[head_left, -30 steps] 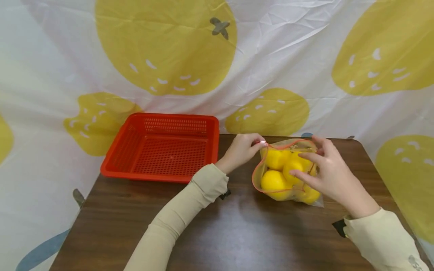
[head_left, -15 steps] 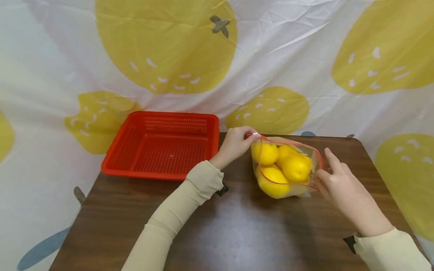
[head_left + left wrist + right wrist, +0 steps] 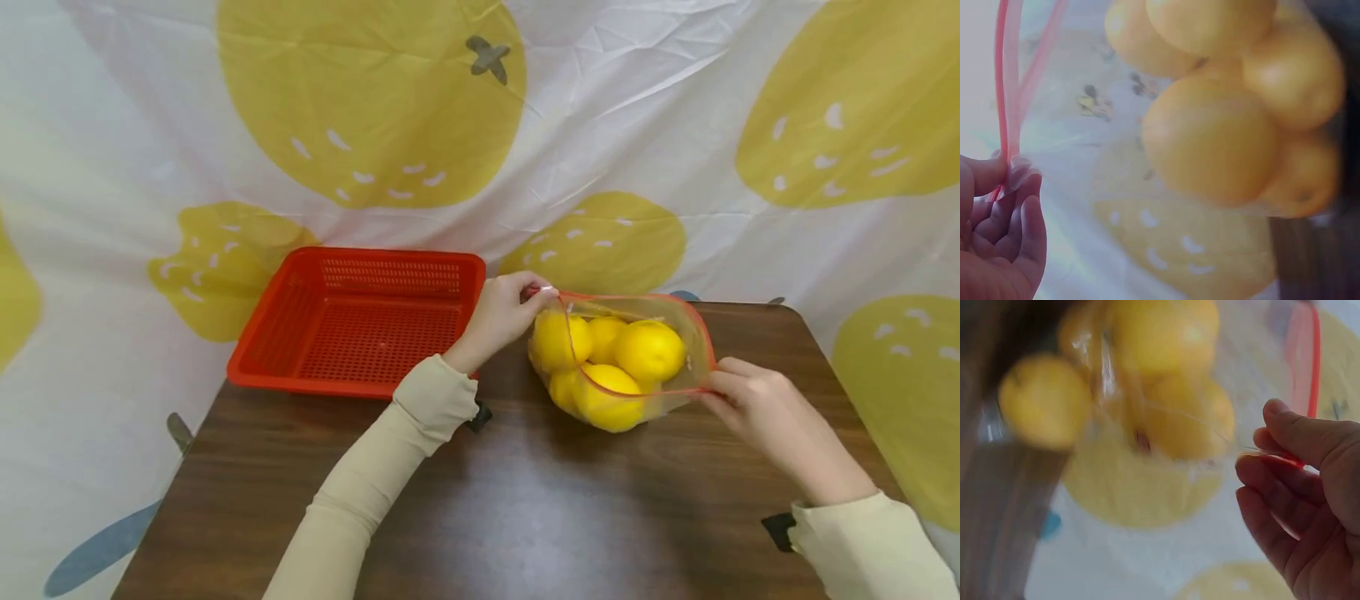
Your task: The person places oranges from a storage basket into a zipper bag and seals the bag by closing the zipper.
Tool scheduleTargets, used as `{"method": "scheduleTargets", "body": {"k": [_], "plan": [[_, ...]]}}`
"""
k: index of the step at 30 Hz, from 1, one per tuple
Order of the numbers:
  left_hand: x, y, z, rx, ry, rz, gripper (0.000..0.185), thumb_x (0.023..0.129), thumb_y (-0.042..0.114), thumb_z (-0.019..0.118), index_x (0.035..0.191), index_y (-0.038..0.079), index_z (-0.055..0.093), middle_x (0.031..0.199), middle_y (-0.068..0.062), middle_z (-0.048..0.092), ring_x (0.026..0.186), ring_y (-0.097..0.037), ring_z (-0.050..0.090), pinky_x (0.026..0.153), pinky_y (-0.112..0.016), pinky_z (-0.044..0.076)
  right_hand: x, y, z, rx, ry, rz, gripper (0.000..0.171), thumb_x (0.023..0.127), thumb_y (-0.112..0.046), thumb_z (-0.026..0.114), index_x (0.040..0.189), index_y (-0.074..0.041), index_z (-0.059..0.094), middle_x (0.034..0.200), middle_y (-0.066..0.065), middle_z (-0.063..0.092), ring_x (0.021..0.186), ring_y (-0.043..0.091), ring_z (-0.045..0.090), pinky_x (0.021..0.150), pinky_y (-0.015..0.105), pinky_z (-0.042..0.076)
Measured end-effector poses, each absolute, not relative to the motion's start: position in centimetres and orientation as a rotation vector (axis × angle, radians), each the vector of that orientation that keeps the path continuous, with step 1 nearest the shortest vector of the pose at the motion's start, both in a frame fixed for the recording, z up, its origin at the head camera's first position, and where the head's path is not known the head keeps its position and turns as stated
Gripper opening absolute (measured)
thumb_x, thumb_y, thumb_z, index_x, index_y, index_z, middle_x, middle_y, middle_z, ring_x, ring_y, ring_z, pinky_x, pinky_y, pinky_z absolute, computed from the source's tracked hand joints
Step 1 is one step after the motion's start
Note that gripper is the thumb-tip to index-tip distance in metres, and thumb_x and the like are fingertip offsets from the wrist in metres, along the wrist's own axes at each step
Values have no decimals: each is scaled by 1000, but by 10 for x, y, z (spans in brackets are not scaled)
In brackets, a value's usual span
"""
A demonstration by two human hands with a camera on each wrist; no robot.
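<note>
A clear zip bag [image 3: 697, 325] with a red zip edge holds several yellow, lemon-like fruits [image 3: 648, 350]. Its mouth is spread wide. My left hand [image 3: 495, 317] pinches the left end of the zip edge between thumb and fingers; the left wrist view shows this hand [image 3: 1004, 231] beside the fruits [image 3: 1210, 140]. At the bag's right end, my right hand [image 3: 772, 417] pinches the other corner. In the right wrist view, the red strip [image 3: 1314, 369] runs into that hand's [image 3: 1316, 494] thumb and fingertips. Whether the bag's bottom touches the table I cannot tell.
A red perforated plastic basket [image 3: 307, 386] stands left of the bag at the back of the brown wooden table [image 3: 525, 517]; nothing shows in it. Behind hangs a white cloth [image 3: 600, 125] printed with large yellow fruits. The table's right edge runs beyond my right hand.
My right hand has gone from hovering loose over the bag to pinching its right corner. My left hand has moved left, pulling the mouth wider. Bag and fruits have shifted left.
</note>
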State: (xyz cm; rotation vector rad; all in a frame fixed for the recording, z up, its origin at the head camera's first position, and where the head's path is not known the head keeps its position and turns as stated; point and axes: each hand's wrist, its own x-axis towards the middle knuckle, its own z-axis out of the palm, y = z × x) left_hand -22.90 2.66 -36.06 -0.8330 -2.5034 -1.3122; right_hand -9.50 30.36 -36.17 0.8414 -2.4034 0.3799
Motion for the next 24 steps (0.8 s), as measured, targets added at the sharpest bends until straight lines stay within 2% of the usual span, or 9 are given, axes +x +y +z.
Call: {"method": "scheduleTargets", "body": {"k": [5,8,10,12,16,20,24], "plan": [[-222,7,-350,-846,-2494,-1375,19,87,25,61,90,8,69,77,-2,66,64,-9,57,58,-19,44,-118,324,-340,798,-2340,407,55,88,-52,42,70,-7,68,63,-1,60,52,6,48,50,14,40],[-220,-2,-352,-862,-2519,-1397,20,87,26,60,90,8,68,76,-1,66,64,-10,58,58,-20,45,-128,329,-336,728,-2405,400,26,82,-30,64,75,-6,69,66,2,64,52,7,50,49,14,40],[-219,-6,-356,-871,-2547,-1418,20,86,26,60,91,8,69,76,-1,66,65,-14,58,58,-21,44,-134,329,-337,665,-2462,395,9,73,-12,74,78,-6,70,68,4,66,51,6,48,48,13,39],[-220,-10,-360,-878,-2577,-1441,20,86,26,60,93,8,69,78,-1,66,66,-15,57,59,-20,44,-139,328,-340,598,-2508,409,20,62,3,77,79,-4,71,68,7,66,48,4,45,45,13,35],[-219,-10,-361,-912,-2609,-1518,21,87,22,60,99,7,68,86,-2,66,70,-18,57,59,-20,43,-143,327,-345,443,-2561,442,17,65,1,76,81,-3,71,70,9,66,49,5,43,47,10,33],[-215,-3,-358,-928,-2608,-1592,21,86,17,61,104,7,66,94,-4,67,77,-16,61,62,-20,45,-138,329,-347,384,-2593,447,17,66,-1,76,82,-4,71,73,9,67,55,6,48,53,6,34],[-211,0,-357,-869,-2616,-1644,19,86,14,62,103,6,62,95,-6,67,83,-12,63,66,-20,47,-131,334,-347,361,-2665,470,16,69,-4,75,84,-4,71,75,10,67,58,-1,47,53,8,38]]}}
